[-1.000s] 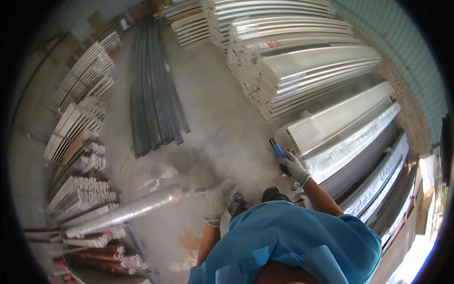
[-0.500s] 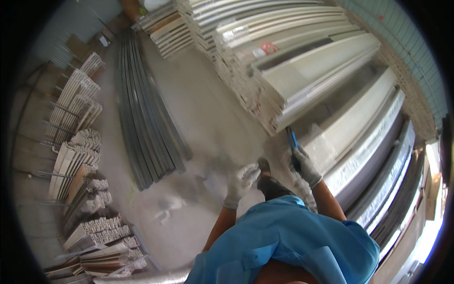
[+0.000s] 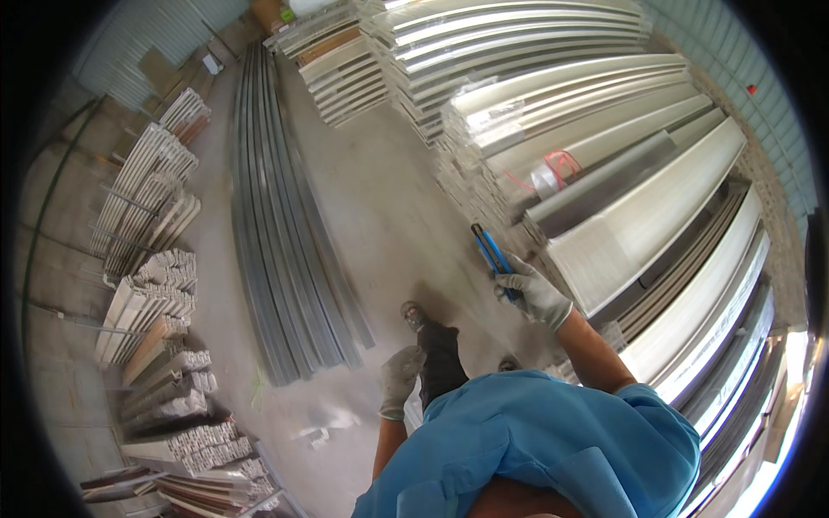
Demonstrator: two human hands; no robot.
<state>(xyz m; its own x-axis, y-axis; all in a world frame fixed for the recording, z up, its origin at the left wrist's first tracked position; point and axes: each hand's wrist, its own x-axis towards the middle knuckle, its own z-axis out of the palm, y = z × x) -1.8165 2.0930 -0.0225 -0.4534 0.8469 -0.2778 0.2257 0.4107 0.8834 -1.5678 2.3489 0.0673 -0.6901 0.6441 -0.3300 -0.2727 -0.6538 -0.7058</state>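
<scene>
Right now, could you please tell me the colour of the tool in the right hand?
The tool in the right hand is blue with black parts; head view.

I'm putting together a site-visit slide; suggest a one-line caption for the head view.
Gloved right hand holding a blue-and-black tool, between dark strips on the floor and stacked pale panels.

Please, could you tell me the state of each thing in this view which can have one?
Slim blue-and-black cutter: held, blade extension unclear
Pale-gloved right grip: closed around the cutter
Pale-gloved left grip: beside dark trouser leg, open or shut unclear
Long dark-grey profiles: lying side by side, near ends uneven
Long, flat, pale panels: stacked
Thin red cord: loosely looped
</scene>
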